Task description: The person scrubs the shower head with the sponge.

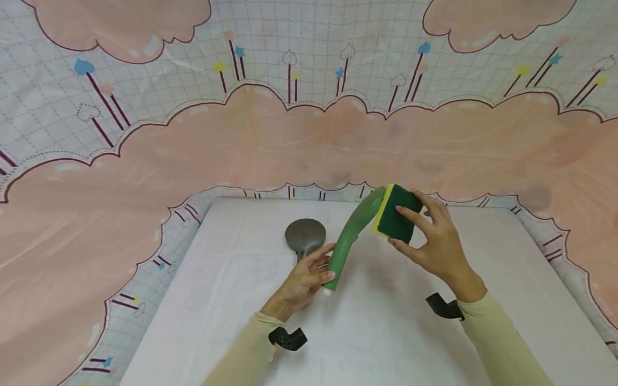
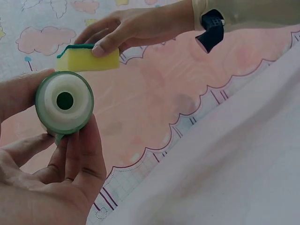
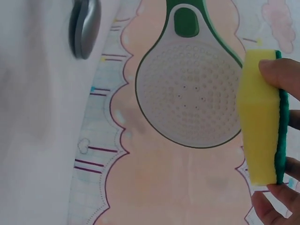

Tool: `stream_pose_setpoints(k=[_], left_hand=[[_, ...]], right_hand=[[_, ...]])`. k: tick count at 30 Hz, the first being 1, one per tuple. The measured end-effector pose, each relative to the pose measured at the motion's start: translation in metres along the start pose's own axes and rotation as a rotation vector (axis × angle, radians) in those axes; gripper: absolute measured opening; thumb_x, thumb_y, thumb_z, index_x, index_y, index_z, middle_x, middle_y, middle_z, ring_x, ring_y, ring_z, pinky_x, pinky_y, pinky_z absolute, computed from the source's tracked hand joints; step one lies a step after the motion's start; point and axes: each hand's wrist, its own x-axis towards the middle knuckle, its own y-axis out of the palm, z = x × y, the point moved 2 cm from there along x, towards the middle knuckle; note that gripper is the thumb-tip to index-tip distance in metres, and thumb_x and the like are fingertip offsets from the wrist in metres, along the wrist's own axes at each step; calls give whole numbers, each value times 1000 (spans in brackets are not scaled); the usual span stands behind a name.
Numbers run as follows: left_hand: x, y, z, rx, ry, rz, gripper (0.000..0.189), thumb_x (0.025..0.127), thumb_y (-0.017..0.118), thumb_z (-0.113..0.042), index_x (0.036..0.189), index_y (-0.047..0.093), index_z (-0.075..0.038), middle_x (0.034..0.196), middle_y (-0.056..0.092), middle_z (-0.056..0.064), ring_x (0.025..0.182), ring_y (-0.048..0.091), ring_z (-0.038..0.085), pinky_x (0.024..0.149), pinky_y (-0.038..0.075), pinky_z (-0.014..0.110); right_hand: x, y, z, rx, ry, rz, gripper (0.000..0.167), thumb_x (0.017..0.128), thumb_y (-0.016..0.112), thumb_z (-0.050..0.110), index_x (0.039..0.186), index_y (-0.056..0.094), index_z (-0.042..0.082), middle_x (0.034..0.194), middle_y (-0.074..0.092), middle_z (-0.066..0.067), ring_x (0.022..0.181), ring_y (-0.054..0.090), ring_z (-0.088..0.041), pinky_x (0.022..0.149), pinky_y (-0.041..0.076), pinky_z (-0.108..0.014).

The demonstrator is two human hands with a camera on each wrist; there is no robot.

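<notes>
My left hand (image 1: 305, 280) grips a green handheld shower head (image 1: 348, 236) near the lower end of its handle, lifted off the table and tilted. The left wrist view looks straight at the handle's pale hollow end (image 2: 52, 101). In the right wrist view, the white nozzle face (image 3: 187, 98) and a green button show. A yellow sponge with a green scouring side (image 1: 399, 214) is pinched between the fingers and thumb of my right hand (image 1: 436, 244). Its yellow side faces the shower head's edge; whether the two touch, I cannot tell.
A grey shower head (image 1: 305, 235) lies on the white table (image 1: 241, 300) beyond my left hand, its handle partly hidden by that hand. Behind the table hangs a patterned pink-and-white cloth (image 1: 309, 145). Black straps (image 1: 288, 339) hang at both wrists.
</notes>
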Motion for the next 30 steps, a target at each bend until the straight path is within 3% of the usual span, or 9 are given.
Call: stream_pose_setpoints(k=[8, 13, 16, 20, 26, 30], left_hand=[[2, 0, 5, 7, -33, -44, 77, 86, 66, 3, 153, 28, -2, 107, 58, -1, 95, 59, 8, 80, 51, 21], [11, 3, 11, 39, -59, -62, 73, 88, 64, 3, 151, 27, 5, 110, 55, -2, 96, 59, 6, 81, 51, 19], [15, 6, 15, 64, -74, -105, 70, 90, 63, 3, 150, 29, 4, 110, 52, -2, 94, 58, 6, 81, 51, 18], [20, 7, 21, 89, -93, -181, 67, 89, 63, 5, 149, 32, 1, 105, 50, -1, 90, 58, 6, 79, 51, 20], [26, 11, 28, 111, -104, -247, 67, 88, 64, 5, 148, 36, -2, 102, 52, 0, 86, 59, 7, 75, 50, 22], [31, 11, 34, 141, -111, -289, 67, 87, 66, 5, 147, 38, -3, 102, 53, 2, 84, 60, 8, 74, 51, 23]], right_hand=[[-7, -2, -3, -8, 60, -19, 77, 85, 50, 75, 123, 67, 10, 148, 43, -22, 128, 42, -43, 85, 48, -58], [-12, -2, -5, 10, 76, -3, 69, 84, 64, 65, 124, 66, 10, 148, 43, -23, 128, 42, -43, 85, 48, -57], [-17, -2, -6, 20, 89, 3, 68, 84, 65, 63, 126, 66, 10, 149, 43, -23, 129, 41, -44, 85, 48, -57], [-22, -1, -7, 22, 107, 14, 72, 84, 58, 69, 126, 65, 10, 149, 42, -22, 131, 40, -44, 86, 48, -57], [-32, 3, -8, 22, 120, 43, 63, 74, 84, 41, 126, 66, 10, 149, 42, -22, 132, 40, -44, 85, 49, -55], [-36, 6, -8, 14, 131, 49, 66, 65, 89, 26, 125, 66, 10, 148, 43, -22, 130, 41, -43, 84, 50, -54]])
